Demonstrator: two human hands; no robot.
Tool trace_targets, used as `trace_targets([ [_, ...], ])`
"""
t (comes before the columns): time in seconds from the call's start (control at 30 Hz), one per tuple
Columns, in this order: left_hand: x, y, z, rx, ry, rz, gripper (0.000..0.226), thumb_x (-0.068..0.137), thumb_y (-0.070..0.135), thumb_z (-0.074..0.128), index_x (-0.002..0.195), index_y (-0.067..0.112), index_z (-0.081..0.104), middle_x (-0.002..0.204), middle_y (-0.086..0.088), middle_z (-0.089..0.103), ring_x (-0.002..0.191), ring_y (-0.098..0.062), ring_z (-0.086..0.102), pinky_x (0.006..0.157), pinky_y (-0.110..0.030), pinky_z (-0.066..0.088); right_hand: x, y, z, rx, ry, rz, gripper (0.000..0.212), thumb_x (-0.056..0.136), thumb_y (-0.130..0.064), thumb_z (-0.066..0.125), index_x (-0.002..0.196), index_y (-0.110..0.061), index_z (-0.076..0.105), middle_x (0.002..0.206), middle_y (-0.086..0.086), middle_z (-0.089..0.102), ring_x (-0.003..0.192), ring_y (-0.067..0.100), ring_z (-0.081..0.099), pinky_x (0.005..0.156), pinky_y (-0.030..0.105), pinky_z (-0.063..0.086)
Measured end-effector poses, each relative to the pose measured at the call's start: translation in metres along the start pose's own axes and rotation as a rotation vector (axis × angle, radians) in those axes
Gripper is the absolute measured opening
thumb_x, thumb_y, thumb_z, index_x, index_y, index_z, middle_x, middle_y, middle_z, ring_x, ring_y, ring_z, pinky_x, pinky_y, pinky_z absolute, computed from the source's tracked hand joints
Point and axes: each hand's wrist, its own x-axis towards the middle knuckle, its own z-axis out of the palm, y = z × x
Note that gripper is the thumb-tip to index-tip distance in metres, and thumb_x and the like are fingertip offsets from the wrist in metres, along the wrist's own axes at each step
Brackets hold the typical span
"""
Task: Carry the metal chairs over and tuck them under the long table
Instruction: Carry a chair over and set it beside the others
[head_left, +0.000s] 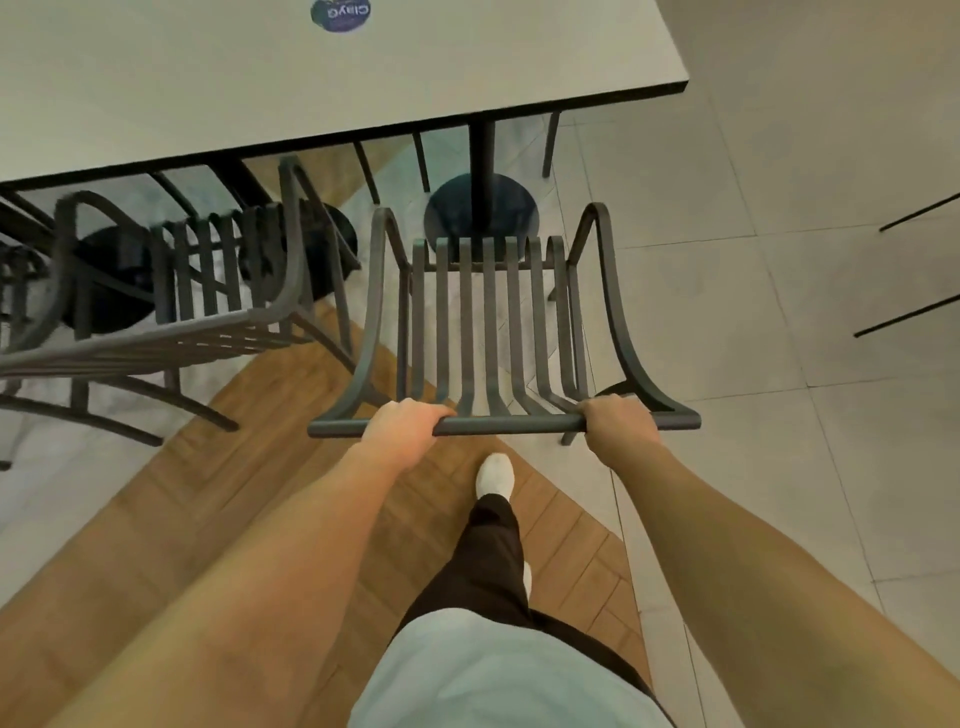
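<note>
Both hands (511, 418) clamp the metal chair's (488, 322) top rail; push straight toward 12 o'clock, centering it under the counter (171, 88).

A café or canteen dining area.

A long pale table (182, 93) with a dark edge stands on black posts with round bases (480, 218), and a round printed sticker (340, 14) sits on its far top. Matching slatted metal chairs (488, 322) line the near side. The floor mixes large pale tiles (753, 312) at right with a band of wood-look planks (182, 509).
</note>
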Motion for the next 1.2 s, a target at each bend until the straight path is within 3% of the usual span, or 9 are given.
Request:
trace_targets([
  [0.33,0.082,0.008,-0.048,-0.012,0.057,-0.017,0.050,0.106,0.018,0.053,0.150,0.041,0.047,0.117,-0.001,0.072,0.097,-0.023,0.072,0.086,-0.042,0.060,0.089,0.032,-0.065,-0.079,0.013,-0.006,0.038,0.100,-0.014,0.056,0.134,-0.029,0.062,0.110,0.003,0.066,0.104,0.024,0.063,0.093,0.037,0.054],
  [0.53,0.118,0.008,-0.068,-0.060,0.046,-0.028,0.054,0.105,0.015,0.057,0.152,0.040,0.046,0.119,-0.001,0.071,0.099,-0.023,0.071,0.090,-0.042,0.059,0.126,0.042,-0.090,-0.066,0.020,-0.014,0.036,0.100,-0.017,0.060,0.134,-0.028,0.062,0.111,0.002,0.062,0.103,0.021,0.060,0.096,0.037,0.054],
  [0.77,0.153,0.008,-0.094,-0.023,0.042,-0.029,0.059,0.103,0.011,0.058,0.152,0.041,0.044,0.111,-0.002,0.072,0.092,-0.024,0.071,0.084,-0.042,0.062,0.164,0.053,-0.119,-0.072,0.022,-0.037,0.039,0.101,-0.015,0.057,0.136,-0.031,0.061,0.115,0.002,0.063,0.104,0.021,0.061,0.096,0.039,0.054],
  [1.2,0.195,0.006,-0.124,-0.013,0.026,-0.005,0.055,0.104,0.013,0.056,0.152,0.038,0.045,0.112,-0.002,0.070,0.089,-0.020,0.071,0.086,-0.042,0.061,0.208,0.061,-0.147,-0.102,-0.011,-0.040,0.037,0.100,-0.017,0.060,0.135,-0.029,0.061,0.113,0.002,0.062,0.104,0.022,0.059,0.097,0.038,0.053],
])
